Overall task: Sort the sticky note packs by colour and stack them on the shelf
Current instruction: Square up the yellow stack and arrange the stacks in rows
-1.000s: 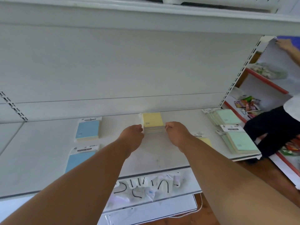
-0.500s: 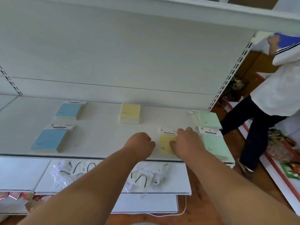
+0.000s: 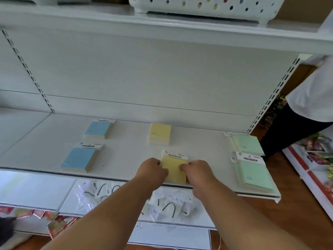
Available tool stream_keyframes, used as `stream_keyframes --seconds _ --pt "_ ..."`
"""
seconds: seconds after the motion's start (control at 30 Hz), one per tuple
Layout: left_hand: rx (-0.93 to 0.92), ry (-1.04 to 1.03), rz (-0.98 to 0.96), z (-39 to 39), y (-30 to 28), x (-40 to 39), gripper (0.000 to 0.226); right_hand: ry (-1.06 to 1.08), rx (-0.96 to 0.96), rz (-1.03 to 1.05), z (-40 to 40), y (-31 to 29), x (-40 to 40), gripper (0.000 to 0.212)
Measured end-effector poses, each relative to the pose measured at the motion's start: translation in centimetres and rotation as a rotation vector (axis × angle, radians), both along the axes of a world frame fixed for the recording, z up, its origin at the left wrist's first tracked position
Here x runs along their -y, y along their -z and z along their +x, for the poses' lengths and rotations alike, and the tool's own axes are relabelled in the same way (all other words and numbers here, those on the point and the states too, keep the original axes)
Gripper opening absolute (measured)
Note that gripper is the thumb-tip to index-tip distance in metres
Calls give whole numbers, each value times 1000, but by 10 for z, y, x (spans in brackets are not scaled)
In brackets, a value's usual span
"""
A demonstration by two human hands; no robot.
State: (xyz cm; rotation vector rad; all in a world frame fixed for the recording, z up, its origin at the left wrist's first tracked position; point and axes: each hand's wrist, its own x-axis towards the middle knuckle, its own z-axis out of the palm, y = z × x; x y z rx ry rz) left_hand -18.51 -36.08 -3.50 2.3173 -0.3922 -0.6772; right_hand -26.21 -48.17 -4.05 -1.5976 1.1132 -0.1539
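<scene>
A yellow sticky note pack (image 3: 174, 168) with a white header card lies near the front edge of the white shelf (image 3: 126, 156). My left hand (image 3: 152, 170) grips its left side and my right hand (image 3: 195, 171) grips its right side. Behind it, a stack of yellow packs (image 3: 160, 134) stands further back. Two blue stacks sit on the left: one at the back (image 3: 98, 129) and one at the front (image 3: 80, 159). Two green stacks sit on the right: a back one (image 3: 248, 144) and a front one (image 3: 254, 173).
A lower shelf holds clear bags with black cords (image 3: 167, 204). A white perforated basket (image 3: 203, 6) stands on the shelf above. A person in a white top and dark trousers (image 3: 310, 98) stands at the right beside a red-edged display (image 3: 310, 170).
Both hands left the rear yellow stack and came back to the front edge. They now hold the single yellow pack from both sides. The person on the right has stepped closer.
</scene>
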Motion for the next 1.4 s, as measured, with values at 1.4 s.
stream_keyframes --seconds 1.4 --pt "176 232 150 47 1 -49 21 -232 -232 -581 30 10 -54 52"
